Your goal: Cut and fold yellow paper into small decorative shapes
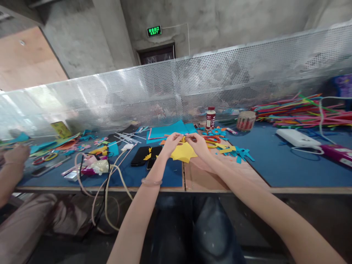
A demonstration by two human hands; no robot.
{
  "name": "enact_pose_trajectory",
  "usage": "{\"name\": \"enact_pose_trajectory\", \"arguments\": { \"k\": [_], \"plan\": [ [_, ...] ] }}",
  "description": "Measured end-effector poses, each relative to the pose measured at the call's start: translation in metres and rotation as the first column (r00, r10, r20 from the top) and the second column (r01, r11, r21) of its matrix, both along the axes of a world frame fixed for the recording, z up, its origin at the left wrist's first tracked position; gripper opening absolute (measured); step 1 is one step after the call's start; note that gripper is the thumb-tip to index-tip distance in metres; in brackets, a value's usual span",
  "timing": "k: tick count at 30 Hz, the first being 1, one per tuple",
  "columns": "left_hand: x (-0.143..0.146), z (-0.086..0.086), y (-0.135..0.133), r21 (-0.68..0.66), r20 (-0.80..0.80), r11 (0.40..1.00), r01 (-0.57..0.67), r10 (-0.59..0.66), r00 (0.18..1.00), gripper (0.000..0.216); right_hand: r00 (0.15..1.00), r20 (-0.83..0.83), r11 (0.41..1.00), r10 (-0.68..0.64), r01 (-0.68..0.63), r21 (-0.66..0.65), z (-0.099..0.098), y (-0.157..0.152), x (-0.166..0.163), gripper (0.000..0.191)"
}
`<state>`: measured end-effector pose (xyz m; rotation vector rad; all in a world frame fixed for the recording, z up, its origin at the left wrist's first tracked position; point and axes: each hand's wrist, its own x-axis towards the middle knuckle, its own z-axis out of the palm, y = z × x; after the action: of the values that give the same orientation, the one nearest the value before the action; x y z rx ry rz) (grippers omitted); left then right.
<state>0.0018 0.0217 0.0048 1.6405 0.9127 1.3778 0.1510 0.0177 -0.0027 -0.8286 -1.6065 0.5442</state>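
Note:
My left hand [173,142] and my right hand [197,143] meet at the middle of the table with fingertips pinched. Between them is a small yellow paper piece [183,139], partly covered by the fingers. Just below lies a larger yellow paper [184,152] with a jagged, pointed edge; whether the small piece is joined to it, I cannot tell. Red-and-yellow scissors [212,140] rest beside my right hand. To the left of my left hand are two dark phones [140,156], with yellow paper scraps [147,154] on them.
Blue paper sheets [165,131] lie behind my hands. Blue cut scraps [242,153], a red-capped bottle [211,118] and colourful pipe cleaners [302,112] are to the right. Cables [110,176] hang over the front edge at left, near another person's hand [16,156]. A perforated metal screen [123,95] stands behind.

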Motion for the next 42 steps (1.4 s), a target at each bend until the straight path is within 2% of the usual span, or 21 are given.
{"name": "enact_pose_trajectory", "arguments": {
  "k": [4, 16, 31, 42],
  "plan": [
    [-0.001, 0.001, 0.000, -0.014, 0.030, 1.000, -0.002, 0.003, 1.000, 0.031, 1.000, -0.029, 1.000, 0.002, -0.003, -0.031, 0.001, 0.004, 0.002, 0.019],
    [-0.009, 0.000, 0.001, 0.004, -0.039, 0.999, 0.038, -0.038, 0.999, 0.034, 0.993, -0.085, 0.991, 0.083, -0.091, -0.094, 0.001, 0.013, 0.008, 0.019],
    [-0.007, -0.001, 0.001, -0.024, 0.065, 0.997, 0.070, -0.068, 0.996, 0.030, 0.997, -0.049, 0.997, 0.066, -0.064, 0.037, 0.003, 0.005, 0.007, 0.017],
    [-0.007, -0.002, 0.003, -0.019, 0.069, 0.998, 0.058, -0.056, 0.996, 0.030, 0.998, -0.029, 0.995, 0.052, -0.049, 0.083, 0.003, 0.003, 0.007, 0.018]
  ]
}}
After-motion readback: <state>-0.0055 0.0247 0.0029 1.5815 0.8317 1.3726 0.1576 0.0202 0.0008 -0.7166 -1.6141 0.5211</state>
